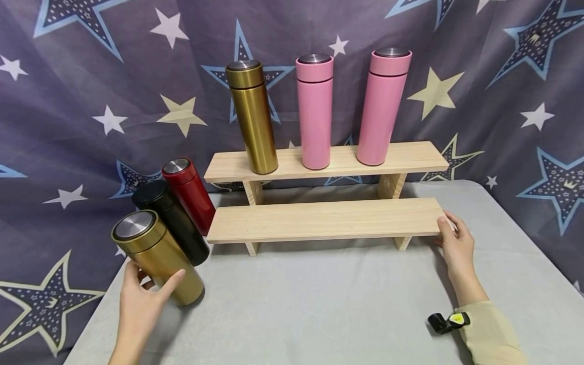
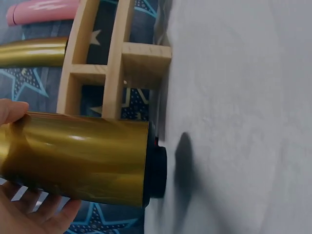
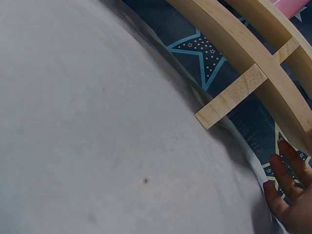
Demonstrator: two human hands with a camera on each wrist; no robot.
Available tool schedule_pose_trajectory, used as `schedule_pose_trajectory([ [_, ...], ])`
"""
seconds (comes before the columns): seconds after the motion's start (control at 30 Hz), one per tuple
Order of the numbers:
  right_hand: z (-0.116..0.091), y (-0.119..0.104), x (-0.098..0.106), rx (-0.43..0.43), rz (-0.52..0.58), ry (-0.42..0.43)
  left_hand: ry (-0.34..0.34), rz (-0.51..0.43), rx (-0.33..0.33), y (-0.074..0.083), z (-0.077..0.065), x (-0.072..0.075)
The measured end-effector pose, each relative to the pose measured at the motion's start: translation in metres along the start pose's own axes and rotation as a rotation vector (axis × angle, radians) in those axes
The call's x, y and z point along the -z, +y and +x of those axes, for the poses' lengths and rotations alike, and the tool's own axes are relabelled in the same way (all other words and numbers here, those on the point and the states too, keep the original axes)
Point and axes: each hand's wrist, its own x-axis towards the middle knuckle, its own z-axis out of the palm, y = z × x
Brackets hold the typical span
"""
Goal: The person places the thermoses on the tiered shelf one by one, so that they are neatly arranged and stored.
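My left hand (image 1: 141, 304) grips a gold thermos bottle (image 1: 159, 261) with a steel-topped lid, thumb on one side and fingers round the other. In the left wrist view this bottle's base appears raised a little above the table. Just behind it stand a black bottle (image 1: 180, 228) and a red bottle (image 1: 189, 195). My right hand (image 1: 458, 248) rests at the right end of the lower plank of a two-tier wooden shelf (image 1: 328, 218), thumb at the corner. In the right wrist view its fingers (image 3: 285, 183) are loosely extended beside the plank's end.
On the shelf's upper tier stand a gold bottle (image 1: 253, 121) and two pink bottles, one in the middle (image 1: 315, 116) and one on the right (image 1: 383, 111). A grey cloth covers the table (image 1: 319, 304). Behind hangs a star-patterned curtain (image 1: 493, 116). A small black device (image 1: 447, 322) sits by the right sleeve.
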Motion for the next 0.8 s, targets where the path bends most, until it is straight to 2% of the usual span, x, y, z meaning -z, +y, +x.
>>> schedule_pose_trajectory([
  [0.27, 0.0, 0.0, 0.0, -0.007, 0.001, -0.003, -0.06, 0.004, -0.092, 0.021, -0.016, -0.002],
  [0.47, -0.001, 0.0, 0.0, -0.016, -0.007, -0.001, -0.083, -0.027, -0.179, 0.038, -0.026, -0.009],
  [0.67, -0.002, 0.0, 0.001, -0.02, -0.058, -0.011, -0.102, -0.094, -0.272, 0.046, -0.03, -0.02],
  [0.8, -0.002, 0.0, 0.0, -0.022, -0.058, -0.008, -0.118, -0.113, -0.304, 0.051, -0.031, -0.029],
])
